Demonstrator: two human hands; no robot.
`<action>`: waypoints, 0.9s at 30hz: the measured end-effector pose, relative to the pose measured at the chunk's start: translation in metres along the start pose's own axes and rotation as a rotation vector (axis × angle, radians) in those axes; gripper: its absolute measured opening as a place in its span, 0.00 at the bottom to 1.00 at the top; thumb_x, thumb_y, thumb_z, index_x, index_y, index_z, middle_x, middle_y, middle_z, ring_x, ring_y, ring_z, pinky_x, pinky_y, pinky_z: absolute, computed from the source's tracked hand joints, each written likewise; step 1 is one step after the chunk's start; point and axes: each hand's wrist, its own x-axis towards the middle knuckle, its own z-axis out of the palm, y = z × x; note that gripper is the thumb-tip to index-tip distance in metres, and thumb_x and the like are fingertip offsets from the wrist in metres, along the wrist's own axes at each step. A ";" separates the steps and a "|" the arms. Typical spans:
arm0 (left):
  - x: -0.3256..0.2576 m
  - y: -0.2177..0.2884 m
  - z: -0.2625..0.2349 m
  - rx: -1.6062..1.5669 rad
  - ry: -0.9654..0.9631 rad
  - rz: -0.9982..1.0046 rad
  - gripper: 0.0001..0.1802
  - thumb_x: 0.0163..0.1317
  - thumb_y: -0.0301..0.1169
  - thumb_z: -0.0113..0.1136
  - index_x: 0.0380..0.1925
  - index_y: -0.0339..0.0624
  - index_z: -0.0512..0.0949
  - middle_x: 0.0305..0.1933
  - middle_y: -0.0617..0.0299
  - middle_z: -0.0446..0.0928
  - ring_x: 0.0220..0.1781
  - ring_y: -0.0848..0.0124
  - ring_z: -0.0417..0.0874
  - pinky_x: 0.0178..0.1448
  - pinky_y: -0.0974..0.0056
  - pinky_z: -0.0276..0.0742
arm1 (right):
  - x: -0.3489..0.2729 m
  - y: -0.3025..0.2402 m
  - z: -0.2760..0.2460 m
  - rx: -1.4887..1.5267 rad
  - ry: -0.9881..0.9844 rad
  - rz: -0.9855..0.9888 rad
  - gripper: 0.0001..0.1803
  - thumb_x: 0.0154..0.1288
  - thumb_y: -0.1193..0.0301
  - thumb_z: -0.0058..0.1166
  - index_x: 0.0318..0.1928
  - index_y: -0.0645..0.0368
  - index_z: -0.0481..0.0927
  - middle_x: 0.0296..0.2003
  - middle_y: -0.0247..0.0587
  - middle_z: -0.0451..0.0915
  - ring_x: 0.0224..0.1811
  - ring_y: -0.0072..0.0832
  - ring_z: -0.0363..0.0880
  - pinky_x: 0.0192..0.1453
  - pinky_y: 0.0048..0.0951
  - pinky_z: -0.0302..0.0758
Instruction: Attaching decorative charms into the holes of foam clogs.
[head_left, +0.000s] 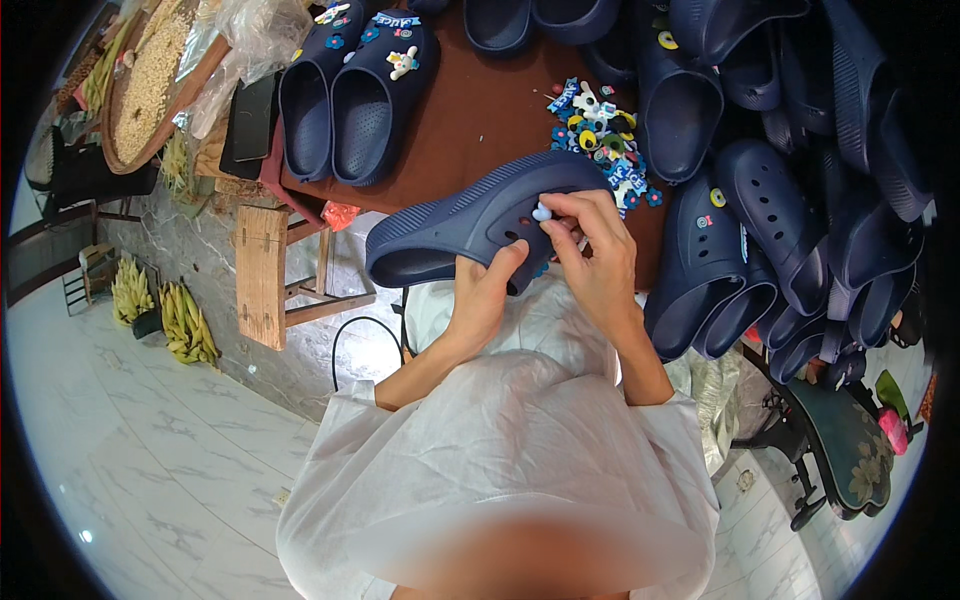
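A dark blue clog (450, 222) is held tilted on its side over my lap, its opening toward the left. My left hand (482, 302) grips it from below, fingers inside the shoe and thumb pressed on the upper beside the holes. With thumb and forefinger my right hand (602, 255) pinches a small pale blue shoe charm (541, 213) against a hole in the upper. Part of another blue charm shows at the clog's lower edge. Beyond the clog, a pile of colourful shoe charms (605, 135) lies on the brown tabletop (475, 115).
A pair of decorated clogs (370, 110) stands at the table's far left. Many navy clogs (790, 215) are heaped on the right. Near the left edge are a black phone (252, 118), clear plastic bags and a wooden stool (262, 275). A dark chair (835, 440) stands lower right.
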 end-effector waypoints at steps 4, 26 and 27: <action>0.000 -0.003 0.001 0.000 0.021 0.044 0.20 0.64 0.25 0.58 0.56 0.36 0.73 0.54 0.59 0.77 0.55 0.71 0.78 0.61 0.63 0.73 | 0.001 0.001 -0.003 0.019 -0.029 0.024 0.11 0.60 0.80 0.61 0.44 0.59 0.84 0.38 0.40 0.81 0.34 0.32 0.82 0.35 0.31 0.78; 0.002 0.002 0.005 0.114 0.124 0.125 0.15 0.65 0.28 0.66 0.50 0.36 0.79 0.48 0.60 0.81 0.48 0.73 0.81 0.53 0.68 0.78 | -0.001 -0.001 -0.005 0.041 -0.044 -0.014 0.09 0.59 0.75 0.66 0.41 0.62 0.85 0.34 0.37 0.79 0.29 0.26 0.83 0.27 0.25 0.81; 0.001 0.003 0.005 0.111 0.110 0.100 0.15 0.65 0.28 0.65 0.50 0.36 0.79 0.47 0.60 0.81 0.47 0.73 0.81 0.52 0.67 0.78 | 0.000 0.001 -0.005 0.032 -0.047 -0.026 0.09 0.58 0.74 0.66 0.40 0.61 0.85 0.33 0.37 0.79 0.29 0.27 0.83 0.28 0.26 0.81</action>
